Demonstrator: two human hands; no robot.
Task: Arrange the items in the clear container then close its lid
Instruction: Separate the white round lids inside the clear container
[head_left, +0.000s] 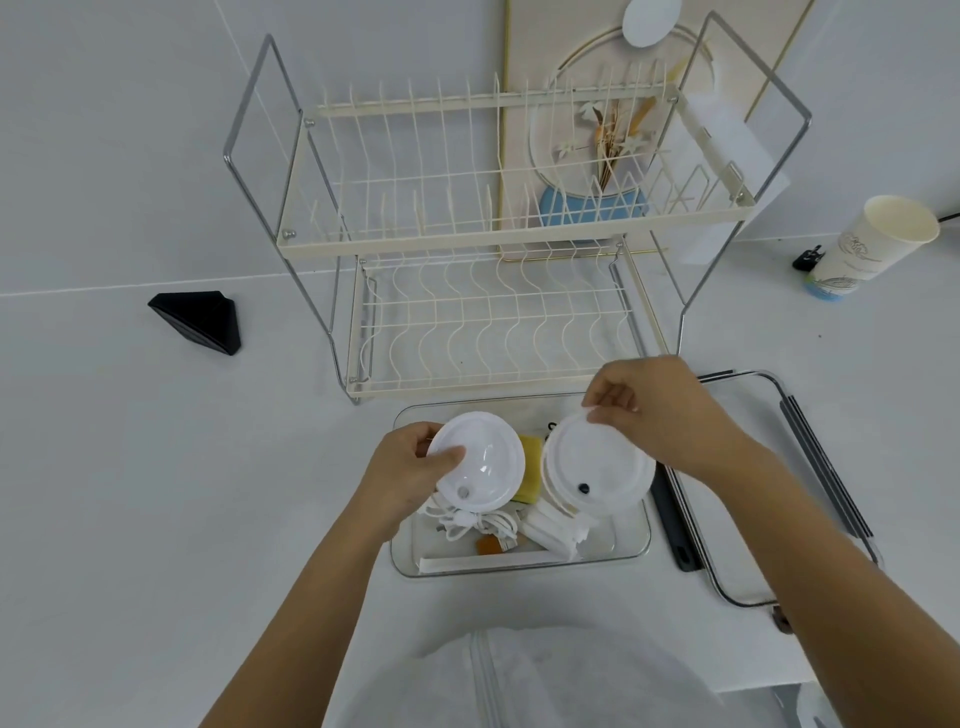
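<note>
Head view is showing two hands working right over the clear container (631, 556), which is sitting on the white tabletop (156, 467) just in front of the person.

The left hand (402, 470) is pinching a round white lid (480, 462) at its left edge, thumb on top and fingers underneath. This lid is tilting a little and hanging over the left part of the container. The right hand (660, 410) is pinching the far edge of a second round white lid (597, 467) with its fingertips. That one is hanging over the right part of the container and has a small dark dot near its front edge.

Both lids are already straight above the container, so the next move looks like a short way down, not sideways. Each hand is nearest its own lid.

Inside the container I can see a yellow sponge (530, 470), a bundle of white cord (475, 522), some white pieces and a small orange thing.

The container's own lid (810, 467), clear with dark clips, is lying open on the tabletop to the right, nearer the right hand.

A paper cup (867, 249) far right has some print, but it is too small to read.
</note>
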